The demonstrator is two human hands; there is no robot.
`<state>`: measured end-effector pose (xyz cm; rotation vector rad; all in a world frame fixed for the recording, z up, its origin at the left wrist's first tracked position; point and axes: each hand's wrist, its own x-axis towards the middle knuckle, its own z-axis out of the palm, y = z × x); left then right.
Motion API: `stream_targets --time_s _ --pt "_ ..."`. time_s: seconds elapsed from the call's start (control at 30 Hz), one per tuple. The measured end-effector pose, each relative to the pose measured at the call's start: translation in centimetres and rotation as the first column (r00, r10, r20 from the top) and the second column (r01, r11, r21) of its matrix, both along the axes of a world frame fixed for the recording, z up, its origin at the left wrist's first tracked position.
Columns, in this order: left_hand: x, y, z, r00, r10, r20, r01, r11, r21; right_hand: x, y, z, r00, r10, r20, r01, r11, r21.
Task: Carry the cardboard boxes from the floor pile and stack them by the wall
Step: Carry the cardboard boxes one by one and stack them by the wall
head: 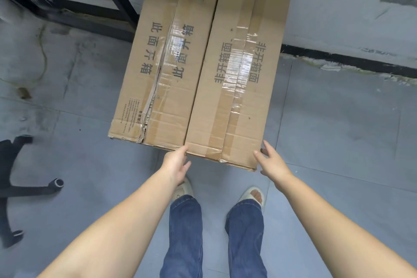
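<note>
A large taped cardboard box (pixel 203 63) lies at twelve o'clock, its far end by the wall (pixel 338 2). Left hand (pixel 178 165) and right hand (pixel 272 161), fingers relaxed, touch its near edge, gripping nothing. This box looks placed; no floor pile is in view, so what remains is unclear.
</note>
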<state>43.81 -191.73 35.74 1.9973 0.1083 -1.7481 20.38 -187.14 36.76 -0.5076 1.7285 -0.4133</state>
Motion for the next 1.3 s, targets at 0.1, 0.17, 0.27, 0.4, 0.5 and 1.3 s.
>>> stream_targets --time_s 0.1,0.17,0.27,0.4,0.5,1.3 --pt "0.5 0.9 5.4 0.947 -0.301 0.108 0.31 0.948 -0.072 -0.9 0.3 5.0 0.99 0.123 -0.068 -0.124 0.992 -0.017" --pt "0.9 1.4 10.0 0.861 -0.467 0.201 0.499 0.851 -0.16 -1.6 0.8 9.1 0.979 0.185 -0.09 -0.192 0.978 -0.076" --pt "1.7 2.5 17.7 0.694 -0.61 0.382 0.715 0.647 -0.264 -2.8 2.5 16.0 0.955 0.27 -0.12 -0.287 0.944 -0.165" --pt "3.0 5.8 27.0 0.638 -0.573 0.514 0.77 0.477 -0.424 -4.3 6.1 24.5 0.943 0.298 -0.146 -0.33 0.891 -0.311" --pt "3.7 9.2 31.9 0.651 -0.526 0.548 0.757 0.398 -0.517 -4.4 9.8 29.3 0.953 0.268 -0.14 -0.302 0.862 -0.407" --pt "9.4 8.9 37.8 0.116 -0.771 0.627 0.697 -0.386 -0.604 19.9 32.4 35.0 0.385 -0.922 -0.024 0.753 0.33 -0.57"
